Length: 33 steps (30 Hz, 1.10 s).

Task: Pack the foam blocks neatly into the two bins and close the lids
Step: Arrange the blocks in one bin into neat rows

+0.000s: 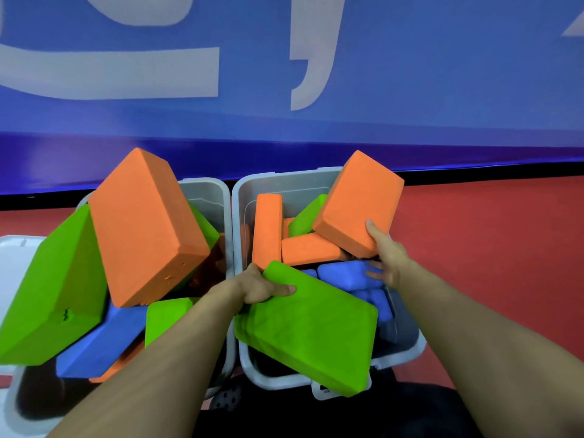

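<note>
The left hand (259, 284) gripped the near-left edge of a green foam block (308, 327), thumb on its top face; the block lay tilted across the near rim of the right bin (407, 350). Just right of that hand, the right hand (384, 252) grasped the lower corner of an orange foam block (358, 202), thumb on top, holding it tilted above the bin. Blue blocks (347, 275) lay in the bin beneath the right hand; beyond both hands, more orange blocks (267, 229) stood inside. Left of the left hand, the left bin (208, 191) overflowed with a large orange block (142, 226), a green block (53, 286) and a blue block (101, 343). A grey lid (12, 257) lay at far left on the red floor (489, 248).
</note>
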{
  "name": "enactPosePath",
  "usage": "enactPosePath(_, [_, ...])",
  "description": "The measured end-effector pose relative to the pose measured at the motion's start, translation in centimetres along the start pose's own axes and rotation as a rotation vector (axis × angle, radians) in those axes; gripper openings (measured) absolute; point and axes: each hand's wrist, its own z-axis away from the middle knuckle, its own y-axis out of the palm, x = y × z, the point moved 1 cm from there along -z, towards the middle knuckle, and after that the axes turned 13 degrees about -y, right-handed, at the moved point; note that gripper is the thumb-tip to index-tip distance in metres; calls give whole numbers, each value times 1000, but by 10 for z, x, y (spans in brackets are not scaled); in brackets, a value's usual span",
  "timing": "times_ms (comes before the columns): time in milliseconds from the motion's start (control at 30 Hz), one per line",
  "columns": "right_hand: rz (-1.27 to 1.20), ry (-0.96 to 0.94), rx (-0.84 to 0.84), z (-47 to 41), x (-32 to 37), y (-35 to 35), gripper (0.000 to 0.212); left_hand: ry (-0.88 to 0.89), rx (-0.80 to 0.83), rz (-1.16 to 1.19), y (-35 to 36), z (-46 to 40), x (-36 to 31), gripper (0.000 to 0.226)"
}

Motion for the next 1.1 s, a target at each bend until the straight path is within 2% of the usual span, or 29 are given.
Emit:
enactPosePath(100, [151, -125, -186, -4, 2, -4, 92, -18, 102, 67, -6, 2, 1, 114])
enactPosePath(167, [266, -181, -266, -5, 10, -4, 105, 1, 196, 47, -10, 6, 0, 91])
enactPosePath(200, [260, -181, -260, -6, 12, -2, 108, 16, 223, 43, -13, 9, -1, 77])
enactPosePath(267, [100, -95, -201, -6, 13, 3, 114, 34, 219, 43, -20, 13, -3, 70])
enactPosePath(333, [-6, -10, -132, -1, 11, 7, 114, 46, 200, 21, -27, 17, -5, 64])
enactPosePath(400, [-40, 25, -85, 5, 12, 6, 110, 44, 196, -26, -32, 23, -6, 37])
enactPosePath(467, [-91, 61, -9, 12, 17, -1, 86, 32, 179, -51, -35, 24, -3, 25])
enactPosePath(533, [-121, 84, 91, 18, 23, -12, 57, 21, 184, -23, -37, 28, -2, 26])
enactPosePath(633, [-37, 67, 159, 26, 21, -44, 43, 34, 169, -15, -43, 33, -1, 38])
enactPosePath(700, [83, 31, 210, 32, 22, -73, 55, 41, 143, -22, -45, 37, -2, 56])
enactPosePath(767, [185, 65, 291, 38, 22, -103, 69, 46, 116, -33, -44, 40, -2, 59])
enactPosePath(833, [313, 140, 383, 44, 18, -126, 75, 49, 87, -55, -44, 40, -1, 68])
enactPosePath(900, [514, 228, 490, 54, 11, -140, 73, 44, 55, -58, -45, 39, 0, 76])
enactPosePath(967, [687, 294, 571, 66, 7, -141, 62, 32, 47, -77, -44, 37, 1, 83])
enactPosePath(1033, [755, 349, 629, 73, 8, -136, 56, 16, 46, -127, -42, 37, 1, 90])
enactPosePath(1100, [855, 412, 703, 77, 12, -129, 65, 15, 4, -188, -40, 37, 1, 92])
